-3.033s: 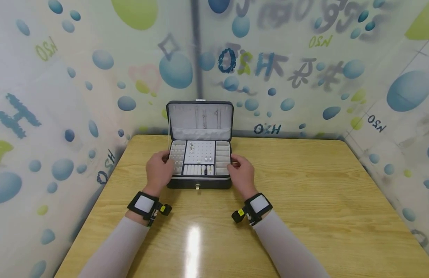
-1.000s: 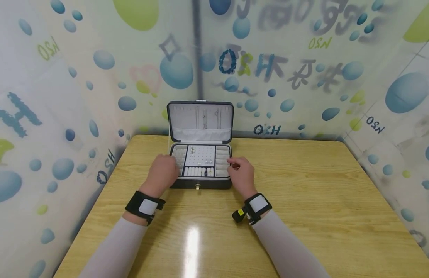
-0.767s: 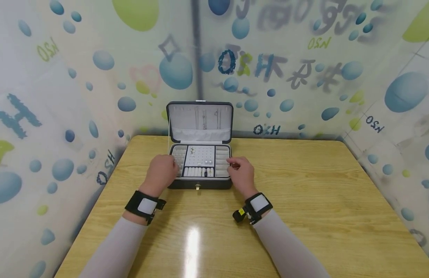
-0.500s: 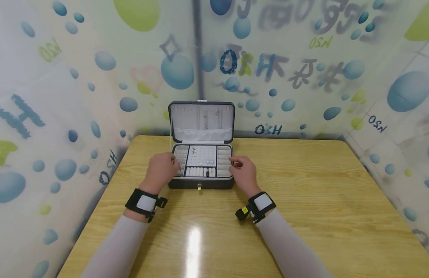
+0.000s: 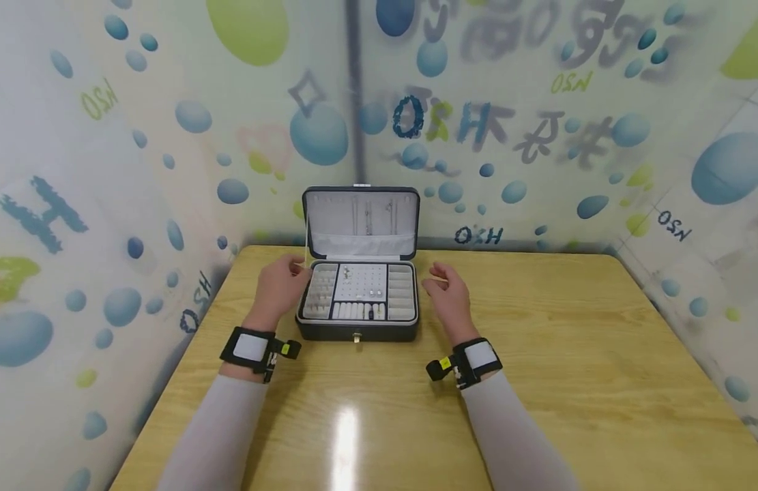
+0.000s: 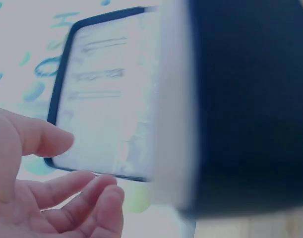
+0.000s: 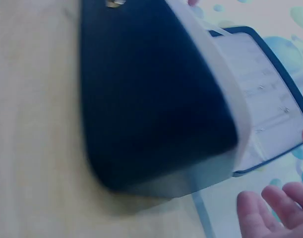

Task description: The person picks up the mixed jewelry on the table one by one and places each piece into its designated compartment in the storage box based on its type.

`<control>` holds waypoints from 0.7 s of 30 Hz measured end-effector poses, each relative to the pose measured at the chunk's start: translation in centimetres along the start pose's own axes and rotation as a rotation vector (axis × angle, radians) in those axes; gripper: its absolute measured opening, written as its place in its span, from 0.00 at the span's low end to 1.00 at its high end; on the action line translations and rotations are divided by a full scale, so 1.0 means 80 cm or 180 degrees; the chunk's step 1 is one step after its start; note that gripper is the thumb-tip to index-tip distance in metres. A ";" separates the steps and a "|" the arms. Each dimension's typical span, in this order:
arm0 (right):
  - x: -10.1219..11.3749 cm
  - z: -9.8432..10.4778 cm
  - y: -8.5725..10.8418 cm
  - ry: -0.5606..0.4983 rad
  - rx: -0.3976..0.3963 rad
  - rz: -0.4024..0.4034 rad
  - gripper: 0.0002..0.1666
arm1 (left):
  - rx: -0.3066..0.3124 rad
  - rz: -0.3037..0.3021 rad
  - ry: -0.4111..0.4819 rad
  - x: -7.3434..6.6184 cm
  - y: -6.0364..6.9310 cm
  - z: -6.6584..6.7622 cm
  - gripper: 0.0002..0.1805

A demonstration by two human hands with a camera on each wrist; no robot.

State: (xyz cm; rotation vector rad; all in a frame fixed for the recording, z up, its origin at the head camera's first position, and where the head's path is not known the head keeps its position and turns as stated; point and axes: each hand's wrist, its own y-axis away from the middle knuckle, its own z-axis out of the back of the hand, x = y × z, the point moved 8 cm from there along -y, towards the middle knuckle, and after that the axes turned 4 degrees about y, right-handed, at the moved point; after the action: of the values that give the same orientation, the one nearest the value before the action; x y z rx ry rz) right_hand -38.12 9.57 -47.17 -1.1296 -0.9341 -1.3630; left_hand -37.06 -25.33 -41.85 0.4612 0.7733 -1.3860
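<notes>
A dark jewelry box point(image 5: 357, 332) stands on the table with its lid point(image 5: 361, 239) raised. Thin necklaces point(image 5: 368, 217) hang inside the lid. The pale inner tray point(image 5: 400, 293) lies level in the base, with small compartments, a stud panel point(image 5: 360, 281) and a row of ring rolls point(image 5: 351, 311). At the box's left rim is my left hand point(image 5: 276, 290), thumb and fingers apart in the left wrist view, holding nothing. My right hand point(image 5: 451, 300) is beside the right wall, apart from it, with loosely bent fingers point(image 7: 250, 210) and nothing in them.
The wooden table point(image 5: 557, 327) extends to the right and in front of the box. Behind it stands a patterned wall point(image 5: 520, 157), close to the lid. A thin ribbon point(image 5: 306, 239) runs from the lid to the base at the left.
The tray sits lower in the box than three seconds ago. My left hand has drawn back from over the tray to the left edge. My right hand has moved right, off the box.
</notes>
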 end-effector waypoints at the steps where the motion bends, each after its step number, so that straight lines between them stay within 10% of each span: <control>1: 0.003 -0.002 -0.003 -0.0067 0.0044 0.0009 0.35 | -0.0049 0.0046 0.0117 0.001 -0.004 0.004 0.26; 13: 0.030 -0.034 -0.036 -0.0286 0.0519 0.0130 0.44 | -0.0012 0.0511 0.1125 0.000 -0.038 -0.012 0.40; 21: 0.022 -0.039 -0.057 -0.0307 0.0834 0.0198 0.52 | 0.0374 0.0300 0.1304 0.007 -0.049 -0.016 0.45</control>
State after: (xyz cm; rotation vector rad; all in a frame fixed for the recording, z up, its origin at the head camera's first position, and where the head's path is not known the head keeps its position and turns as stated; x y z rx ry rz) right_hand -42.96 6.62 -45.94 -1.0209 -1.1032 -1.1070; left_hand -41.14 -25.43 -42.56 0.8808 0.9889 -1.2679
